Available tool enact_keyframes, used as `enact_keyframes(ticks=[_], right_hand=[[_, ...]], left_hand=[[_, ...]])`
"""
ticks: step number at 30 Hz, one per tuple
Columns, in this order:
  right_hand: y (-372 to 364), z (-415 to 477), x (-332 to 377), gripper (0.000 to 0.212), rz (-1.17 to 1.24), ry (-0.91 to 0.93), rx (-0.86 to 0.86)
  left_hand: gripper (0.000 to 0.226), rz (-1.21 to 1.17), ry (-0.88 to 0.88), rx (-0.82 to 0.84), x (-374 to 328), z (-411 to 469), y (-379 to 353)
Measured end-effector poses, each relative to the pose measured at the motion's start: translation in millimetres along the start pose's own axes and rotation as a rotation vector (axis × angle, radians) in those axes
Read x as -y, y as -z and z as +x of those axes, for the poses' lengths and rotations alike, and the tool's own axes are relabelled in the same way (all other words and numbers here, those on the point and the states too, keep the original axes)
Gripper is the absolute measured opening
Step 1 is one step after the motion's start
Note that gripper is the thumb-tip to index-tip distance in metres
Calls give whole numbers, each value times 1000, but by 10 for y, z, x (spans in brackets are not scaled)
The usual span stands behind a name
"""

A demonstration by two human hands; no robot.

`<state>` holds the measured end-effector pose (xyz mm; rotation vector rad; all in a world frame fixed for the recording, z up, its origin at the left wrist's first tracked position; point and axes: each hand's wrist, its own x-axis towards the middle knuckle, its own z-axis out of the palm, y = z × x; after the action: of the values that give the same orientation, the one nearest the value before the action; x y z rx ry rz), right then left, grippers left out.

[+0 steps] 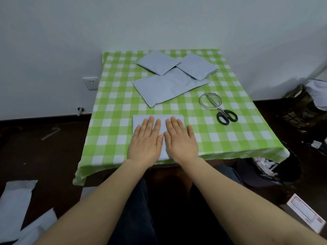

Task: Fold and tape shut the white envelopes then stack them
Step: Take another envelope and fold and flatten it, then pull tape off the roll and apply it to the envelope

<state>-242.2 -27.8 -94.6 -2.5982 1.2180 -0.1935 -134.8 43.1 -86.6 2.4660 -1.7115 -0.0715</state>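
Note:
A folded white envelope (139, 121) lies near the front edge of the table. My left hand (146, 138) and my right hand (180, 138) lie flat on it side by side, fingers straight, pressing it down. Further back rests a long unfolded white envelope (166, 87). Behind that sit two folded envelopes, one at the left (157, 62) and one at the right (197, 66), partly overlapping the long one. A clear tape roll (210, 100) and black-handled scissors (225, 116) lie to the right of my hands.
The table wears a green and white checked cloth (113, 110) and stands against a white wall. More white envelopes (16, 206) lie on the dark floor at the left. Bags (304, 106) and a labelled parcel (304, 213) sit at the right.

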Motion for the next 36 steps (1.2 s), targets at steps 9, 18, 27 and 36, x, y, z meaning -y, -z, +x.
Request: enact_keyframes(ticks=[9, 18, 27, 36], right_hand=[[225, -45, -214, 53, 104, -50, 73], [661, 153, -647, 44, 219, -245, -101], [829, 570, -1119, 58, 67, -346, -159], [822, 518, -859, 37, 165, -11, -124]], left_hand=[[85, 3, -132, 110, 118, -111, 103], [106, -89, -400, 179, 61, -37, 154], [100, -65, -298, 191, -139, 157, 268], [78, -174, -170, 129, -167, 104, 251]])
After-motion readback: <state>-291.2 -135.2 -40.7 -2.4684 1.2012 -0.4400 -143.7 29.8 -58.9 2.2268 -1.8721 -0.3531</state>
